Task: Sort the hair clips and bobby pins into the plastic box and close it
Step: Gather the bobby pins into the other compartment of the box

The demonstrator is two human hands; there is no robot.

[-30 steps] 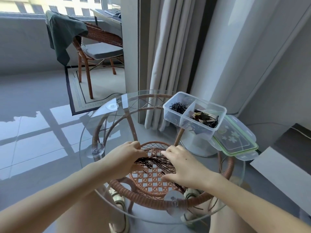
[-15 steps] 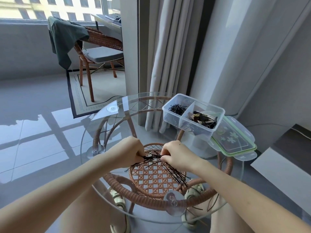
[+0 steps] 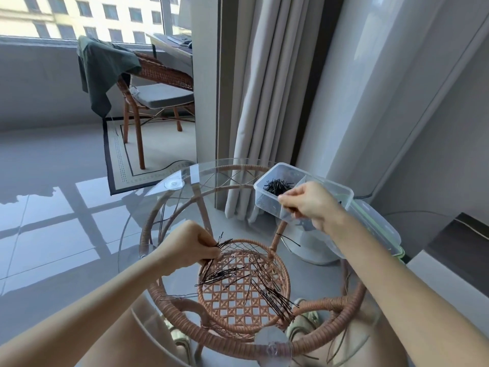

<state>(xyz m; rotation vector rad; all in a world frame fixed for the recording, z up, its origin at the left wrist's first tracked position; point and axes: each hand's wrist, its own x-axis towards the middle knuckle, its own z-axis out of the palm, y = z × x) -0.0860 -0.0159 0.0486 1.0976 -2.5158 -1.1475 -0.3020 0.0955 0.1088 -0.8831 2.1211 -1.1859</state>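
The left grip [image 3: 189, 247] is closed on a small bunch of bobby pins [image 3: 225, 243]. It pinches them at one end, so their free tips fan up and to the right past the fingers, low over the bench [image 3: 169, 205], a round glass top on a rattan frame [image 3: 169, 300]. The right grip [image 3: 309, 205] hangs over the near rim of the plastic box [image 3: 260, 193] with its fingers curled and thumb against forefinger; whether anything is pinched there cannot be told. The box stands open at the far right edge of the bench, well apart from the left grip. Its lid [image 3: 383, 229], edged in green, lies just beyond the right wrist and is partly covered by the forearm. The box's left compartment holds a dark heap of pins [image 3: 277, 185], just left of the right fingertips. More pins [image 3: 267, 292] lie scattered on the glass above the woven disc [image 3: 238, 305] of the frame, directly below and to the right of the left grip. One stray pin [image 3: 288, 239] lies on the glass between the box and the scatter, and another [image 3: 180, 296] lies under the left forearm.
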